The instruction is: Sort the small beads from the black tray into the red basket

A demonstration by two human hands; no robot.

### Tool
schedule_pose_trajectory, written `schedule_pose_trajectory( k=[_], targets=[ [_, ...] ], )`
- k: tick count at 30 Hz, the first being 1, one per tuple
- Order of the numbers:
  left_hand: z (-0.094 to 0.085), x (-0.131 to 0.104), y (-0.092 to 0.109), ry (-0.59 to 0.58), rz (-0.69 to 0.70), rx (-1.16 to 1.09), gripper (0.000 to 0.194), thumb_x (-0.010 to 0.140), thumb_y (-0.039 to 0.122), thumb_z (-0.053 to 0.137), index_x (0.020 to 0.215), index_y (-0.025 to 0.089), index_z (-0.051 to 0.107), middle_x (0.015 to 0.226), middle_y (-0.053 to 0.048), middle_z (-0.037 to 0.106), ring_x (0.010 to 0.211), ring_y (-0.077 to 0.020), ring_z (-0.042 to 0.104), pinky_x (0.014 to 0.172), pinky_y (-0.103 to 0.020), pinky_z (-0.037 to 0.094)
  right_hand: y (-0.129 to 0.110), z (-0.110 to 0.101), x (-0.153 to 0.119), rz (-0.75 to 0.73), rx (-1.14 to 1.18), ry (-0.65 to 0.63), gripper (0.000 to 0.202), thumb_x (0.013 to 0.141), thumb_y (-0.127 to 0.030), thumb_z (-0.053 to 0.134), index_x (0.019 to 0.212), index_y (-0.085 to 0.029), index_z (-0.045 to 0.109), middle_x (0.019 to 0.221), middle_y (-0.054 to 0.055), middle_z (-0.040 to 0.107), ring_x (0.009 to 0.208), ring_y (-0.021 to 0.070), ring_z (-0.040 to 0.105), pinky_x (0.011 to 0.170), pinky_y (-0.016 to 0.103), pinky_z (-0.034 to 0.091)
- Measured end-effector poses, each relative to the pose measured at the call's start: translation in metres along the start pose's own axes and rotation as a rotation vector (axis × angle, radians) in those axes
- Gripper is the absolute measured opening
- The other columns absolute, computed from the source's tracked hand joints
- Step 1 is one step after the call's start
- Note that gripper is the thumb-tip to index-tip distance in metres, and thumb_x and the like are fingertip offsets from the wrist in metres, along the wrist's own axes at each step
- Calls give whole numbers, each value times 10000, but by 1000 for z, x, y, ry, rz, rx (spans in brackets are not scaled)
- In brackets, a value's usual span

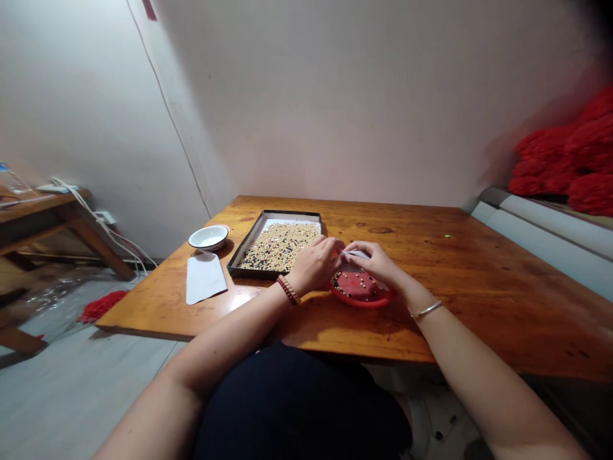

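A shallow red basket (360, 303) with scattered pale and dark beads or beans sits near the table's front edge. Above its far side my two hands meet. My right hand (374, 259) is closed on a small white piece (358, 254). My left hand (316, 260), fingers bent together, touches the same spot; what it pinches is too small to name. Left of the basket lies a black-edged tray (235, 260) spread with many pale and dark beads or beans, its near right corner partly behind my left hand.
On the wooden table (431, 236), a white bowl (209, 237) and a white paper or cloth (205, 278) are at the left. A small green bit (447, 236) lies far right. Red bundles (569, 153) are piled beyond the right edge. A wall stands behind.
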State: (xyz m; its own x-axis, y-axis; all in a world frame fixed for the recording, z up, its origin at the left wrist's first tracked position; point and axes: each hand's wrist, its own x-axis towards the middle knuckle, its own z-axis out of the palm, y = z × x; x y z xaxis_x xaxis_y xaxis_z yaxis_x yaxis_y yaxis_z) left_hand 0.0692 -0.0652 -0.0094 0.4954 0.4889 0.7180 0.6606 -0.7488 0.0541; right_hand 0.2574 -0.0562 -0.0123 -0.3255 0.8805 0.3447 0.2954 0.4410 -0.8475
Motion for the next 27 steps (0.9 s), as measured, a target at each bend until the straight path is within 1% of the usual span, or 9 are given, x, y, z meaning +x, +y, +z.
schedule_pose_trajectory(
  k=[3,6,8,12,16,18,21,24,27],
  targets=[
    [-4,2,2,-8,-75,-49,164,927,308,510,1015,170,521,903,-42,633,813,-141,566,692,-257,471,-4,-1,-2,18,4,-25,272,757,-408,639,845,-159,703,833,51,700,775,187,614,715,288,465],
    [-8,2,-6,-55,-182,41,140,945,277,458,993,180,548,914,-45,639,853,-156,563,750,-276,463,-4,-2,-3,52,-31,-1,289,747,-423,650,836,-155,709,808,52,695,731,178,601,672,280,458],
    [-8,1,-17,-139,-277,155,155,938,258,450,944,180,583,910,-59,649,892,-184,558,782,-299,455,-3,-2,-3,77,-49,9,298,742,-431,654,826,-149,706,789,52,687,702,170,589,643,273,451],
    [-5,-6,-39,-378,-437,294,175,898,246,489,934,177,647,917,-80,670,942,-231,563,783,-319,454,-5,1,-3,112,-18,-8,322,742,-450,660,826,-140,692,767,48,671,668,157,573,597,257,438],
    [-5,-14,-54,-527,-538,347,223,878,334,538,963,174,667,950,-105,673,993,-266,564,815,-342,461,-5,5,-4,132,45,-17,339,756,-472,651,820,-141,688,740,43,663,646,152,569,584,254,432],
    [-9,-16,-61,-542,-556,376,233,878,329,536,976,163,666,985,-117,668,1006,-271,568,846,-350,459,-3,7,-4,128,59,-25,332,744,-469,667,797,-142,685,729,40,664,642,152,571,594,257,436],
    [-19,-16,-72,-540,-607,418,240,879,262,515,1031,141,656,1044,-146,657,1042,-288,567,870,-375,461,1,7,-4,130,55,-22,330,752,-474,662,773,-145,674,717,34,658,630,146,563,580,250,423],
    [-28,-16,-80,-572,-691,426,241,868,219,503,996,113,677,1032,-183,663,1029,-312,591,846,-395,478,2,7,-3,153,38,-28,348,749,-490,658,782,-143,674,727,41,666,632,148,566,585,255,424],
    [-30,-15,-82,-603,-753,398,253,861,190,484,968,116,702,1029,-187,674,995,-304,625,821,-386,493,3,7,-2,162,30,-27,384,721,-515,670,818,-144,683,770,60,688,672,172,596,618,274,448]
  ],
)
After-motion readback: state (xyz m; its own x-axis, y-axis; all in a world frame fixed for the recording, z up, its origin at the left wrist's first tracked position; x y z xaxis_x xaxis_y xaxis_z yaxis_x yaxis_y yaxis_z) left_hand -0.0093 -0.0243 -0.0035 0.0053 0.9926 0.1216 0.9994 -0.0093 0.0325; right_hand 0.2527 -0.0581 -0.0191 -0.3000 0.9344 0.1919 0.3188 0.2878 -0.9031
